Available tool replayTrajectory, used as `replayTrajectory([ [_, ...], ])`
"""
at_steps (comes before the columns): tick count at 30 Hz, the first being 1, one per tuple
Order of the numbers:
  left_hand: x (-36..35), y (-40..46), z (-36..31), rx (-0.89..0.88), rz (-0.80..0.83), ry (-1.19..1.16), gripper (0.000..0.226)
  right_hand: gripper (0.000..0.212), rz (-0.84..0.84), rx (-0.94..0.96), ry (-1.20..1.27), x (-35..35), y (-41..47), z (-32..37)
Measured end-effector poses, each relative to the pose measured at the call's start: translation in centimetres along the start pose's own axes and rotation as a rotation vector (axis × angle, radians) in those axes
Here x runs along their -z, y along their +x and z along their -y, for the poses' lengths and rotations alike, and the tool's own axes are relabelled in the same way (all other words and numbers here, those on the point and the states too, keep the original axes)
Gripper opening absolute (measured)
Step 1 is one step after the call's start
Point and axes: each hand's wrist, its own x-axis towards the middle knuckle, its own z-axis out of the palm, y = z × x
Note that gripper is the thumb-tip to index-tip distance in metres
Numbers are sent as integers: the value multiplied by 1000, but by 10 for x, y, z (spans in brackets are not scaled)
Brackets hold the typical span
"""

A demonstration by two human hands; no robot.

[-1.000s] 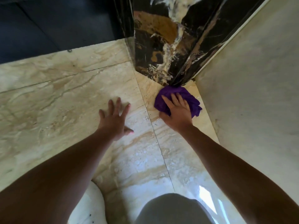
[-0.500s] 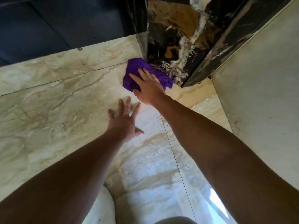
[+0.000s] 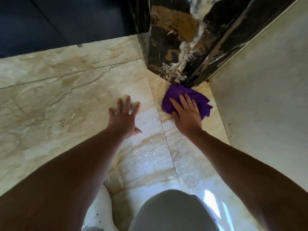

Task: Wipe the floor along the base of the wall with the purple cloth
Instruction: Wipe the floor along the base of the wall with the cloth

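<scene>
The purple cloth [image 3: 196, 95] lies bunched on the beige marble floor [image 3: 66, 100], touching the foot of the black-and-gold marble wall panel [image 3: 176, 52] where it meets the pale wall [image 3: 260, 90]. My right hand [image 3: 186, 114] presses flat on the cloth's near half, fingers pointing at the corner. Left of it, my left hand [image 3: 124, 117] rests on the bare floor with fingers spread and holds nothing.
A dark floor area [image 3: 58, 22] lies beyond the marble at the far left. A tile joint [image 3: 166, 140] runs between my hands. My grey-clad knee [image 3: 171, 212] and a white object [image 3: 100, 212] fill the bottom edge. Small dark specks lie near the joint.
My right hand has swept the cloth from the panel's left corner rightward and nearer, into the corner by the pale wall. My left hand has stayed planted on the floor.
</scene>
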Motion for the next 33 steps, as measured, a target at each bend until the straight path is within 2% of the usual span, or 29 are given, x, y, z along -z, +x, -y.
replayTrajectory([
  [4,-5,5,0,13,3,24,121,53,-49,58,39,-7,29,35],
  [7,-2,7,2,25,20,59,118,56,-1,85,80,0,63,62],
  [9,3,7,-1,37,55,78,118,60,39,152,88,5,65,57],
  [13,14,11,-3,54,132,57,117,55,53,249,74,12,25,2],
  [15,18,11,-4,49,139,18,118,53,32,154,85,15,-2,-29],
  [19,19,11,-5,50,158,9,120,56,-43,-176,136,17,-42,-65],
  [24,19,9,-7,66,158,-6,122,62,-7,-412,38,17,-72,-33],
  [27,25,10,-7,87,184,-6,120,56,73,-483,-15,27,-93,-41],
  [30,40,2,-25,152,157,17,102,48,136,-627,129,45,-108,-55],
  [33,65,-25,-70,56,19,-80,81,50,43,-680,320,77,-129,-48],
])
